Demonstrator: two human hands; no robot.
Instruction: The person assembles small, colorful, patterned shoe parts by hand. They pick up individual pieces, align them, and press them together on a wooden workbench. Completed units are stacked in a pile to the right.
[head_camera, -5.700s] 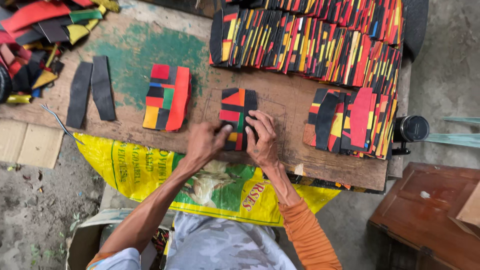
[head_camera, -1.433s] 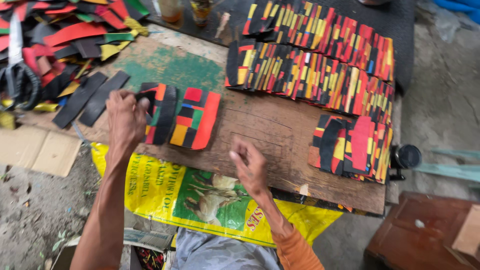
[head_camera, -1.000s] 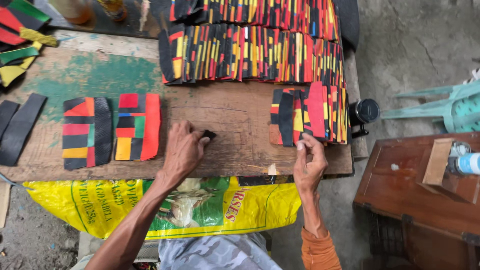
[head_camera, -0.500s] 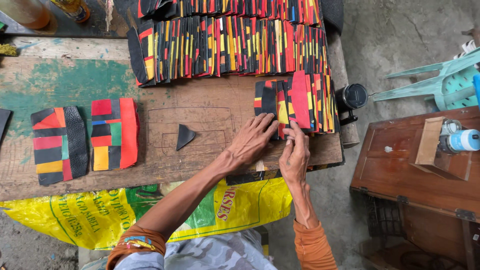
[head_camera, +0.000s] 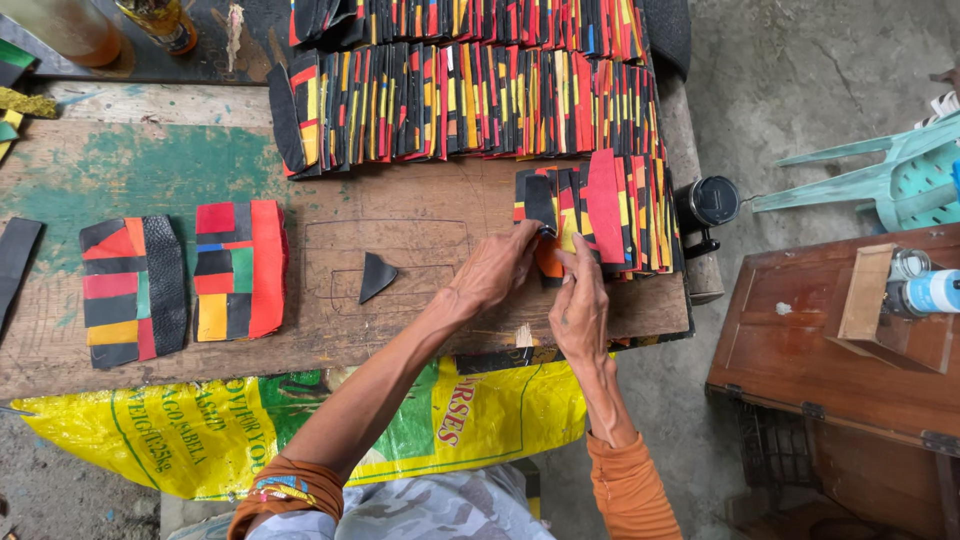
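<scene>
Both hands meet at the small stack of patchwork pieces (head_camera: 600, 215) on the wooden workbench (head_camera: 420, 220): left hand (head_camera: 492, 272) and right hand (head_camera: 578, 310) pinch an orange-and-black piece (head_camera: 546, 250). A black triangular scrap (head_camera: 376, 276) lies just left; 2 finished panels (head_camera: 185, 283) sit well apart.

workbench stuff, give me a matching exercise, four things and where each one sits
Things:
1. black triangular scrap
2. two patchwork panels
3. black can
4. yellow sack

Places:
A. right end of the bench
B. hanging below the front edge
C. bench middle, lying alone
D. left part of the bench, side by side

Pairs: 1-C, 2-D, 3-A, 4-B
</scene>
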